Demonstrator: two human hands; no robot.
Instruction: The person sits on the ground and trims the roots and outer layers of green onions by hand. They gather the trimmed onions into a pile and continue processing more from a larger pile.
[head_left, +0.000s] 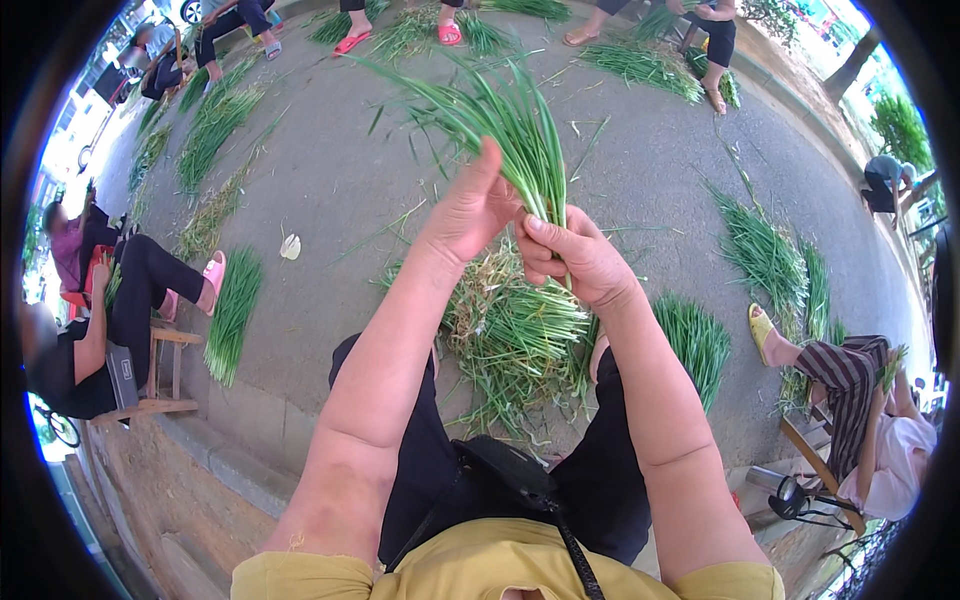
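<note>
Out in front of me, my right hand (580,255) is closed around the pale stem ends of a bunch of chives (540,150). Its long green leaves fan up and to the left. My left hand (475,205) is beside the bunch's lower part, thumb stretched up and away from the fingers. Its fingertips reach the stems and are partly hidden. Below both hands, between my feet, lies a heap of loose chives (520,325) mixed with dry, yellowish scraps. Another pile of chives (692,345) rests just right of it.
Chive bundles (232,315) lie on the grey pavement (330,150) at the left, more chives (765,250) at the right. Several people sit around the edges, one on a wooden stool (165,370) at the left. A black bag (505,470) sits at my lap.
</note>
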